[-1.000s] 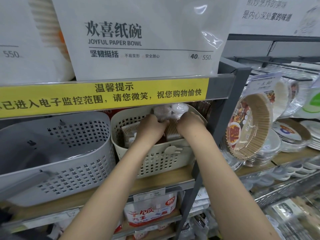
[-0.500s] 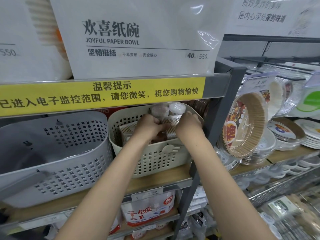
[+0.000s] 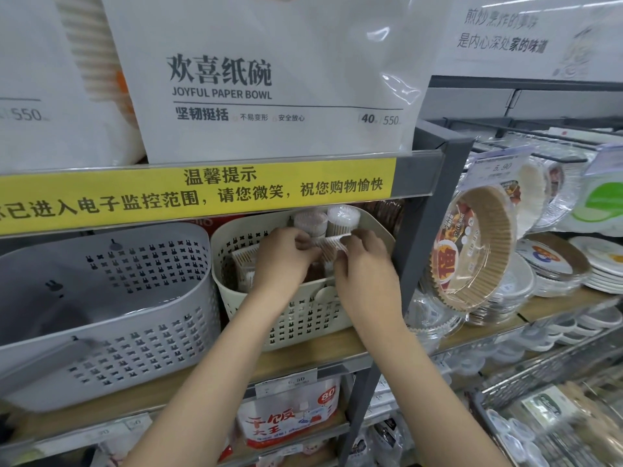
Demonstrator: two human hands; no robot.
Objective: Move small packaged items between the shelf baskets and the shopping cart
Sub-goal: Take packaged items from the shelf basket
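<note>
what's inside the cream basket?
Inside the cream basket: small clear toothpick packs, two round tubs at the back. Left hand and right hand grip one pack. Bottom hidden.

Grey metal shelving (image 3: 423,210) with wooden boards (image 3: 337,345) and a yellow notice strip (image 3: 202,193), seemingly evenly lit.

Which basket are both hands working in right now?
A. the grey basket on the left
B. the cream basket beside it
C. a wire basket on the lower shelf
B: the left hand and right hand both reach over the rim of the cream basket, among its small packs.
</note>
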